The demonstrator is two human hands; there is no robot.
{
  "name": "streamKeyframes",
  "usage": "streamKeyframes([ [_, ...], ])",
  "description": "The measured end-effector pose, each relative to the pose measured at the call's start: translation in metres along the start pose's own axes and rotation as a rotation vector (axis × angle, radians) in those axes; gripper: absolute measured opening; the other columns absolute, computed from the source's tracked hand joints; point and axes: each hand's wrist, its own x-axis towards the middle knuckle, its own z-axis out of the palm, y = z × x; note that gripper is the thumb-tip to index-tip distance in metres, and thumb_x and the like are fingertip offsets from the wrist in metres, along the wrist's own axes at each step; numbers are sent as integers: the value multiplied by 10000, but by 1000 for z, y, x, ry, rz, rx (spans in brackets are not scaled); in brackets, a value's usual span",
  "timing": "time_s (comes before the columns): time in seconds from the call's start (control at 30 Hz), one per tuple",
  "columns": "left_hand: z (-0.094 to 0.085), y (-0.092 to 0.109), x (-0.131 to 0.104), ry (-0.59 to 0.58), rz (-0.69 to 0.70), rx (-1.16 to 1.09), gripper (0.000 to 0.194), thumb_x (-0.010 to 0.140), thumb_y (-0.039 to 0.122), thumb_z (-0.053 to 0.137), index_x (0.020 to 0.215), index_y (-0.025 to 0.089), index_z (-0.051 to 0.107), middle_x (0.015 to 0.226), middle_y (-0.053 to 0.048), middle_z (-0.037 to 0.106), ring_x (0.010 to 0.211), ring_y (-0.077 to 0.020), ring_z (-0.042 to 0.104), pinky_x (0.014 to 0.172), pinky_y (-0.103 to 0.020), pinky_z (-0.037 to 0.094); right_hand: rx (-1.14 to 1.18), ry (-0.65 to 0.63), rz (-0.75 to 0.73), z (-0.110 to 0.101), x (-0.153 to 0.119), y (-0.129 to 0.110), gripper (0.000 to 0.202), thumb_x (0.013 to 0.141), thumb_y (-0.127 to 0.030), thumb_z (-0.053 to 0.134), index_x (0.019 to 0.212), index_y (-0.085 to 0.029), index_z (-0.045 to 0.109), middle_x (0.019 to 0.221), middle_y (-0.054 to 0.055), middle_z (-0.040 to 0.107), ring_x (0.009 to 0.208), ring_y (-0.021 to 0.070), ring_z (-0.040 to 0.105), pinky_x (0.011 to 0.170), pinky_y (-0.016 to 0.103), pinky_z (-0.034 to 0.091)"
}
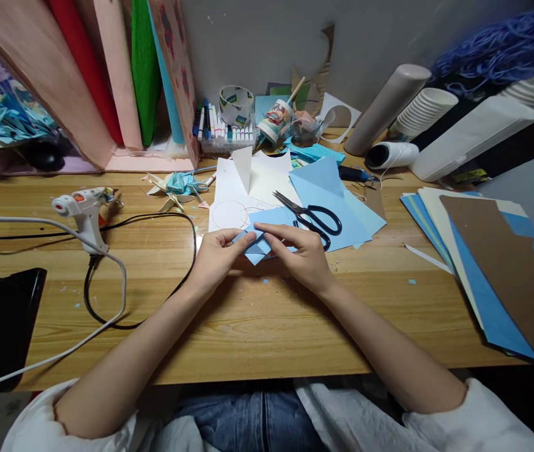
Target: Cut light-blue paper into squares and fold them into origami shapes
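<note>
A small folded piece of blue paper (258, 246) is held between my two hands over the middle of the wooden table. My left hand (220, 254) pinches its left side between thumb and fingers. On the other side, my right hand (302, 254) is closed on the paper with thumb and forefinger. Just beyond my right hand lie black-handled scissors (311, 216), resting on light blue sheets (337, 201). White paper (229, 188) with a drawn circle is spread behind the folded piece. My fingers partly hide the folds.
A white glue gun (83, 216) with looping cables stands at left, near a black phone-like slab (3, 320). Markers (215, 125), a tape roll (236, 105) and a tilted paper cup (275, 120) line the back. Stacked coloured sheets (497, 270) lie at right.
</note>
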Motion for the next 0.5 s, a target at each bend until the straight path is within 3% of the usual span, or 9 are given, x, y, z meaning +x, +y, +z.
streamKeyframes([
  [0.17, 0, 0, 0, 7, 66, 59, 285, 668, 411, 676, 710, 131, 702, 684, -28, 686, 605, -131, 587, 603, -228, 463, 274, -13, 214, 2, 3, -2, 135, 784, -315, 589, 841, -196, 620, 830, 15, 631, 744, 129, 603, 568, 228, 527],
  [0.5, 0, -4, 0, 10, 90, 121, 292, 693, 415, 653, 757, 136, 710, 726, -34, 700, 644, -144, 594, 612, -228, 455, 273, -19, 240, 2, 6, 4, 173, 748, -341, 632, 795, -179, 592, 803, 20, 624, 690, 119, 595, 561, 233, 515],
])
